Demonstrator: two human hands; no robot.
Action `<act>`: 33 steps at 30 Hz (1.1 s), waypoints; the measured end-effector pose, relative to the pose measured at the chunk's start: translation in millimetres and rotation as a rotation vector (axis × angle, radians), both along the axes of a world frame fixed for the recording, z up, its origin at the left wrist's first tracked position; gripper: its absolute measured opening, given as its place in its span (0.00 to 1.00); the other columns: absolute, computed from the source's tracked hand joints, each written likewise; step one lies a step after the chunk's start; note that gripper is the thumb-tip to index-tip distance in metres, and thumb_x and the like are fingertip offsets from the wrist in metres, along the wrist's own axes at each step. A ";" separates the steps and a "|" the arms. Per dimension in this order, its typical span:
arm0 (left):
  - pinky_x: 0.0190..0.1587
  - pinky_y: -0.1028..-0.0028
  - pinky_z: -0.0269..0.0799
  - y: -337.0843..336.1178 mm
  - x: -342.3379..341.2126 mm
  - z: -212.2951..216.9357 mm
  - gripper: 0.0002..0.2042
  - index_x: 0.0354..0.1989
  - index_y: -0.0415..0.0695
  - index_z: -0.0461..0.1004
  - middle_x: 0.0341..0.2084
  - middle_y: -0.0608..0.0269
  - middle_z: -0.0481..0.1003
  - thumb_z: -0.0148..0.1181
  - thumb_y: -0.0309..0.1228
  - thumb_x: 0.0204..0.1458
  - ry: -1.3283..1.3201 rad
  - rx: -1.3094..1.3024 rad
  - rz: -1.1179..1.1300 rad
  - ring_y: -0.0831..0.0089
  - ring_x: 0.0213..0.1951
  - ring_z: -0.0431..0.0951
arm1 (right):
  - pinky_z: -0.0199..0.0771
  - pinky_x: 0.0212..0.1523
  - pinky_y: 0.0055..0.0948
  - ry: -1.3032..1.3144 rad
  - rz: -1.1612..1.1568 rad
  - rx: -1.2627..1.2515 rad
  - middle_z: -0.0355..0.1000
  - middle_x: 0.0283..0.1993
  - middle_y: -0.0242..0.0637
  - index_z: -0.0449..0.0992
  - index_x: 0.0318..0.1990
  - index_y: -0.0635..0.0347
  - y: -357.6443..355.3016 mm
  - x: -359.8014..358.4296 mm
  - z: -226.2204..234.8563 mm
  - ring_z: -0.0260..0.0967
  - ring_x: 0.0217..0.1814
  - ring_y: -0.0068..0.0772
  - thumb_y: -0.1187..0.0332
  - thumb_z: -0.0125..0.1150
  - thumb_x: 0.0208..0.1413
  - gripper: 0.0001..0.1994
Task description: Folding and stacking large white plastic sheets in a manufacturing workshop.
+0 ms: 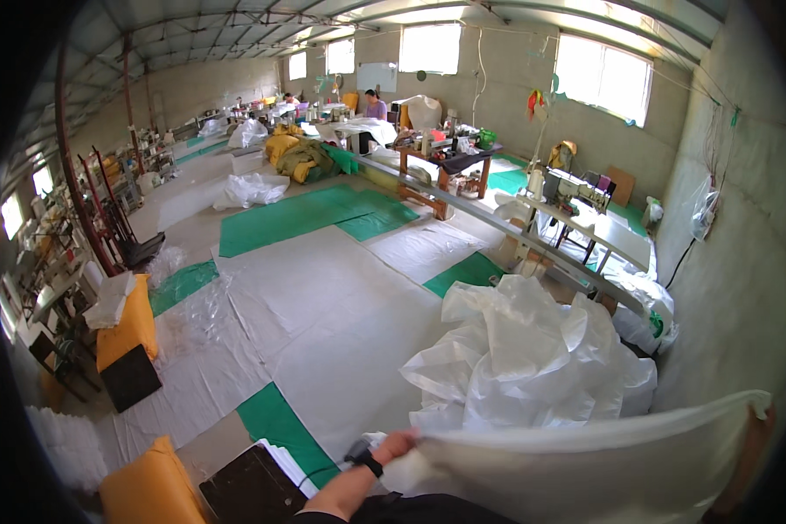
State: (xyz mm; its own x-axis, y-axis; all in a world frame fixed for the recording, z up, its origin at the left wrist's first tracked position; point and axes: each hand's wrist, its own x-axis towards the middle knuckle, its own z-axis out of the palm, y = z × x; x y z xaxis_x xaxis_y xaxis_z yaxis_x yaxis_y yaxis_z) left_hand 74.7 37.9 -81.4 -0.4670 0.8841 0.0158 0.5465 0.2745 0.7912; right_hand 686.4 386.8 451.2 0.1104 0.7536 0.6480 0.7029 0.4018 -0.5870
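Observation:
A white, slightly see-through sheet (576,467) hangs stretched between my hands along the lower right of the head view. My left hand (396,446), with a dark watch on its wrist, is closed on the sheet's left end. At the far right, my right hand (757,430) grips the opposite upper corner; it is dim and partly covered by the sheet. Just beyond the sheet, a large crumpled heap of translucent white sheeting (541,358) rests on the floor.
White and green sheets (293,214) cover the floor. A long metal rail (515,231) crosses to my right, before a sewing machine table (585,229). Orange bundles (148,485) and a dark board (249,489) lie at lower left. A person (375,106) sits farther back.

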 end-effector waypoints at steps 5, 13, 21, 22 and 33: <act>0.25 0.54 0.68 -17.9 -199.4 212.6 0.13 0.25 0.47 0.73 0.20 0.55 0.74 0.46 0.39 0.55 0.871 0.141 0.581 0.51 0.23 0.74 | 0.65 0.50 0.29 0.446 0.347 -0.284 0.68 0.50 0.42 0.66 0.55 0.68 31.4 -128.5 -32.5 0.66 0.49 0.32 0.67 0.62 0.52 0.24; 0.56 0.61 0.66 -93.7 -93.3 546.0 0.17 0.46 0.32 0.73 0.48 0.49 0.74 0.60 0.24 0.47 1.366 1.007 0.841 0.52 0.50 0.73 | 0.67 0.54 0.34 0.489 0.529 0.110 0.70 0.53 0.46 0.66 0.56 0.66 93.4 -94.2 -87.0 0.68 0.52 0.44 0.66 0.57 0.56 0.21; 0.43 0.64 0.72 -206.0 -89.5 66.6 0.15 0.39 0.53 0.79 0.35 0.53 0.78 0.65 0.41 0.43 0.203 -0.969 -0.284 0.58 0.39 0.78 | 0.71 0.46 0.29 0.151 0.543 -0.779 0.77 0.38 0.34 0.79 0.38 0.65 -1.6 -134.9 -265.4 0.72 0.41 0.25 0.78 0.67 0.38 0.15; 0.42 0.66 0.72 -199.3 -89.0 60.6 0.14 0.39 0.51 0.79 0.34 0.54 0.78 0.65 0.41 0.43 0.105 -0.881 -0.217 0.61 0.37 0.78 | 0.72 0.45 0.30 0.184 0.560 -0.657 0.78 0.38 0.35 0.79 0.40 0.64 0.3 -109.5 -263.7 0.73 0.40 0.26 0.74 0.67 0.42 0.14; 0.33 0.65 0.72 -18.2 -55.2 57.1 0.14 0.31 0.56 0.82 0.20 0.61 0.78 0.69 0.48 0.38 0.123 -0.720 -0.748 0.61 0.26 0.78 | 0.66 0.40 0.20 0.463 -0.193 0.178 0.73 0.33 0.28 0.75 0.34 0.62 -222.0 3.1 -7.1 0.68 0.35 0.19 0.78 0.63 0.46 0.07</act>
State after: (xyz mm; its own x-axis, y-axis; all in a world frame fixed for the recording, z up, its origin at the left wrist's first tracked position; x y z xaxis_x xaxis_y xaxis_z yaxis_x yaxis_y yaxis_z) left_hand 19.5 19.8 -24.3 0.1724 0.7664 -0.6188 0.8370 0.2172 0.5023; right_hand 689.5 164.8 444.2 0.5410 0.5744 0.6143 0.4574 0.4120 -0.7880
